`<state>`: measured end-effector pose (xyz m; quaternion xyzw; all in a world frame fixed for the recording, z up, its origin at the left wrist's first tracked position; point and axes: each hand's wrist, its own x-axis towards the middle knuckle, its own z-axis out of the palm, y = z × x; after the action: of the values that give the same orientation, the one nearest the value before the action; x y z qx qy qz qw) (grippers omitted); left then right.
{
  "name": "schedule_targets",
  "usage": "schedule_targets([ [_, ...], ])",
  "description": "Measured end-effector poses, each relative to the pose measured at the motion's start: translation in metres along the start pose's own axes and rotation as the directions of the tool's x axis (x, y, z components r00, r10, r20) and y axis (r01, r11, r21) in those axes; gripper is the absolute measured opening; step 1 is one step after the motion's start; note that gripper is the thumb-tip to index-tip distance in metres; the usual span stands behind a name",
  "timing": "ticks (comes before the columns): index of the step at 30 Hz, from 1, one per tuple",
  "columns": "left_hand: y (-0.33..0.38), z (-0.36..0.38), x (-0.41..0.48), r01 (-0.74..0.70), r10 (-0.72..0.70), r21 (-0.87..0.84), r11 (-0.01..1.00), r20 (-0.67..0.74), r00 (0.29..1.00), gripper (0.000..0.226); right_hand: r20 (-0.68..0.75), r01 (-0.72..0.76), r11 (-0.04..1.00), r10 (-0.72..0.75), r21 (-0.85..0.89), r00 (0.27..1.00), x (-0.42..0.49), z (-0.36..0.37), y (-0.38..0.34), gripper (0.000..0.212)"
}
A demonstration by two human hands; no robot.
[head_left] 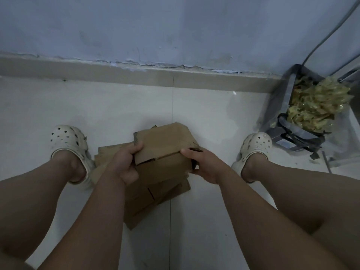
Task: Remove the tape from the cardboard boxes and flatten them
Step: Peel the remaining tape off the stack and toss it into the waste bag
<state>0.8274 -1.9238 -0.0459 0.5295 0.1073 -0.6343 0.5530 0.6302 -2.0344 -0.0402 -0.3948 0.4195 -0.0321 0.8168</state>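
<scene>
Your left hand [124, 164] and right hand [204, 164] each grip the cardboard box [163, 149], seemingly half-collapsed, above flattened boxes [153, 195] on the floor [204, 114].

Pale tiled floor [204, 114], blue wall [175, 26], beige skirting [116, 73].

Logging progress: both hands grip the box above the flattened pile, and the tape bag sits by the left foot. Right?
Not quite: the head view shows the tape bag by the right foot, not the left. The left hand and right hand do grip the box above the flattened pile.
</scene>
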Motion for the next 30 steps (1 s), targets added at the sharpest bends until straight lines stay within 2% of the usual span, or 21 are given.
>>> schedule_targets([
  [3, -0.003, -0.002, -0.008, -0.039, 0.043, -0.055, 0.998, 0.078, 0.996, 0.046, 0.078, -0.022, 1.000, 0.021, 0.020, 0.997, -0.007, -0.005, -0.006, 0.045],
  [6, 0.000, -0.001, -0.013, -0.090, 0.096, -0.054, 0.994, 0.117, 0.988, 0.036, 0.121, -0.043, 0.999, 0.045, -0.017, 0.992, -0.014, -0.003, -0.012, 0.042],
  [9, 0.003, 0.006, -0.020, -0.051, 0.056, -0.050, 0.997, 0.104, 0.993, 0.023, 0.026, 0.024, 0.999, -0.023, -0.039, 0.999, -0.020, 0.001, -0.012, 0.052],
  [13, 0.000, 0.012, -0.026, -0.026, 0.043, -0.099, 0.995, 0.172, 0.984, 0.031, -0.043, 0.089, 0.996, -0.088, 0.017, 0.995, -0.024, 0.005, -0.006, 0.054],
  [16, -0.004, 0.014, -0.028, -0.018, 0.035, -0.106, 0.994, 0.160, 0.986, 0.037, -0.096, 0.126, 0.991, -0.121, 0.046, 0.988, -0.027, 0.008, -0.003, 0.063],
  [18, -0.008, 0.013, -0.029, -0.002, 0.019, -0.114, 0.994, 0.149, 0.989, 0.038, -0.195, 0.194, 0.974, -0.214, -0.116, 0.957, -0.028, 0.007, -0.006, 0.063],
  [20, -0.011, 0.010, -0.028, -0.007, 0.026, -0.126, 0.992, 0.146, 0.989, 0.032, -0.278, 0.215, 0.901, -0.331, -0.378, 0.902, -0.028, 0.002, -0.010, 0.045],
  [22, -0.012, 0.007, -0.028, -0.033, 0.047, -0.095, 0.995, 0.153, 0.987, 0.033, -0.292, 0.167, 0.877, -0.322, -0.451, 0.901, -0.031, -0.001, -0.014, 0.028],
  [23, -0.010, 0.006, -0.028, -0.042, 0.052, -0.065, 0.997, 0.169, 0.984, 0.038, -0.284, 0.131, 0.884, -0.280, -0.449, 0.917, -0.033, -0.001, -0.017, 0.040],
  [25, -0.005, 0.007, -0.030, -0.055, 0.049, 0.024, 0.998, 0.214, 0.976, 0.045, -0.311, 0.037, 0.917, -0.173, -0.396, 0.934, -0.036, -0.006, -0.022, 0.088],
  [26, -0.002, 0.007, -0.031, -0.071, 0.048, 0.087, 0.994, 0.238, 0.970, 0.045, -0.314, 0.005, 0.926, -0.133, -0.378, 0.940, -0.037, -0.009, -0.025, 0.100],
  [28, 0.005, 0.007, -0.034, -0.101, 0.034, 0.217, 0.971, 0.291, 0.956, 0.042, -0.296, -0.035, 0.921, -0.088, -0.388, 0.951, -0.035, -0.014, -0.030, 0.102],
  [30, 0.011, 0.008, -0.038, -0.122, -0.020, 0.363, 0.924, 0.364, 0.931, 0.041, -0.309, -0.076, 0.942, -0.031, -0.328, 0.951, -0.032, -0.020, -0.036, 0.098],
])
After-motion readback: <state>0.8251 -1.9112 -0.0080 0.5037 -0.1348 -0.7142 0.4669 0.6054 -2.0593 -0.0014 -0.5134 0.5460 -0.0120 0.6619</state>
